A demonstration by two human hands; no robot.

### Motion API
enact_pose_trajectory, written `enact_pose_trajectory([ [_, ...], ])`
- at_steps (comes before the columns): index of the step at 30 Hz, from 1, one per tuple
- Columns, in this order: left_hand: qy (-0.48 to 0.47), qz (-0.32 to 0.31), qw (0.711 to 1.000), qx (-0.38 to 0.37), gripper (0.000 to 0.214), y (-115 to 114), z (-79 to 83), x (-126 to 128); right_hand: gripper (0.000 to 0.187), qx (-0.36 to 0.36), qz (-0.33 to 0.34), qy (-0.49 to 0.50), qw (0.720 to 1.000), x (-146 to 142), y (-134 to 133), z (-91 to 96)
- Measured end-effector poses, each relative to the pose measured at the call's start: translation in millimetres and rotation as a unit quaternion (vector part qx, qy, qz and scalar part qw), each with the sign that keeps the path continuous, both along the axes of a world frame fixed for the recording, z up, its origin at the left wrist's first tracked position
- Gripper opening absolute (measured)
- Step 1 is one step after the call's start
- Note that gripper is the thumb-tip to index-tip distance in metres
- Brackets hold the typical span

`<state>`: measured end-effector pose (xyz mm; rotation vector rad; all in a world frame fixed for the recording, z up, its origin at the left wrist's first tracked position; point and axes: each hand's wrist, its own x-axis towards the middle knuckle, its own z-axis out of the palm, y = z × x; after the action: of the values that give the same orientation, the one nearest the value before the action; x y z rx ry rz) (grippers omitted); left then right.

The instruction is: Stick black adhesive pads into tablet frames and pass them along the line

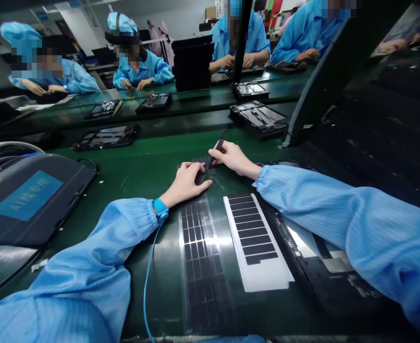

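Observation:
My right hand (233, 158) pinches a slim black pointed tool (217, 149), its tip down near my left hand (185, 184). That hand lies flat, fingertips on a dark strip (199, 166) on the green mat (153, 152). Below my hands lie a white-backed sheet of black rectangular pads (253, 236) and a clear film with rows of black pads (203, 257). Beside them, under my right forearm, sits a black device housing (324, 267). A blue wrist strap (160, 207) circles my left wrist, with its blue cord (148, 281) trailing down the mat.
A grey padded case (27, 200) with a blue label lies at the left. Black device trays (106, 137) sit on the far belts. Co-workers in blue smocks (138, 69) work across the bench, behind a stack of black panels (192, 64). A dark screen (338, 81) rises at the right.

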<state>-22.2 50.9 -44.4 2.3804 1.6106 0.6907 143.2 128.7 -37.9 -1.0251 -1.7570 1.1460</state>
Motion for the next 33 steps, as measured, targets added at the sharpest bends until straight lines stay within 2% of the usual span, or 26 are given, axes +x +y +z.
enact_pose_trajectory([
  [3,0.002,0.003,1.0,-0.001,0.029,-1,1.3,2,0.016,0.017,-0.003,-0.003,1.0,-2,2,0.6],
  [5,0.009,0.008,1.0,-0.002,0.028,0,1.2,2,0.019,0.028,-0.024,0.013,0.999,-2,2,12.5],
  [8,0.017,0.004,1.0,0.001,0.027,3,-0.3,-2,0.023,0.038,-0.038,0.043,0.998,8,-8,52.8],
  [11,0.01,-0.011,1.0,0.008,0.026,3,2.5,-2,0.026,0.023,-0.022,0.0,0.999,40,-38,96.5],
  [13,-0.016,-0.018,1.0,0.017,0.022,-5,10.8,7,0.027,-0.003,-0.021,-0.043,0.999,67,-66,108.1],
  [15,-0.063,-0.044,0.997,0.02,0.016,-22,23.0,25,0.025,-0.068,-0.013,-0.067,0.995,91,-93,100.5],
  [18,-0.113,-0.147,0.983,-0.007,0.016,-56,37.2,61,0.02,-0.155,-0.021,-0.051,0.986,112,-120,67.6],
  [20,-0.116,-0.209,0.971,-0.017,0.021,-74,36.4,80,0.018,-0.165,-0.036,-0.034,0.985,116,-124,46.5],
  [22,-0.11,-0.241,0.964,-0.015,0.023,-83,27.8,91,0.018,-0.15,-0.047,-0.034,0.987,116,-120,33.6],
  [26,-0.092,-0.253,0.963,-0.024,0.024,-83,10.7,91,0.019,-0.126,-0.044,-0.043,0.99,113,-108,29.0],
  [33,-0.075,-0.258,0.963,-0.021,0.023,-84,10.8,89,0.018,-0.147,-0.023,-0.039,0.988,115,-106,32.5],
])
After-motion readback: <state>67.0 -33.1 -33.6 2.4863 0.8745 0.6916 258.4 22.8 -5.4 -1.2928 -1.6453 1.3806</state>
